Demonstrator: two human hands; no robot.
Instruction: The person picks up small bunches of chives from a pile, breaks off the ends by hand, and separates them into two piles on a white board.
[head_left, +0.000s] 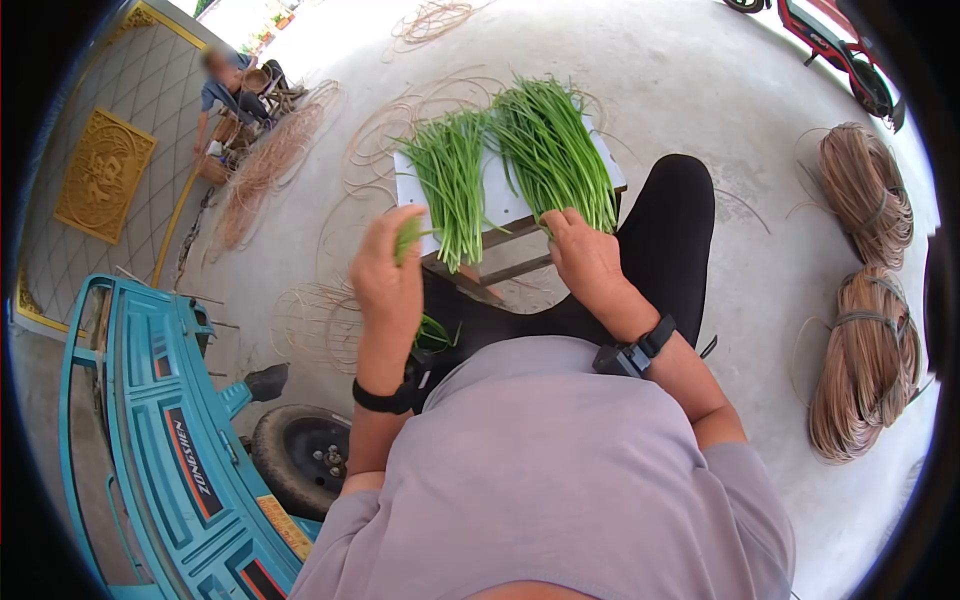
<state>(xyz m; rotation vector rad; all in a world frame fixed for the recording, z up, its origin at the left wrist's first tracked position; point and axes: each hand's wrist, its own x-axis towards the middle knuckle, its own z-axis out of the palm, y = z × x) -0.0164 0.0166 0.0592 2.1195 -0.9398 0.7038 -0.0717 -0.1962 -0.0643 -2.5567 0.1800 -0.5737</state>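
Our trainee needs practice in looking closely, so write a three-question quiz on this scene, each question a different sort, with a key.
1. True or false: the right hand is at the near end of the wider heap of green stalks.
2. Which hand holds a small bit of greenery away from the heaps?
3. Count: how many tied coils lie on the floor at the right of the picture?

Key:
1. True.
2. The left hand.
3. Two.
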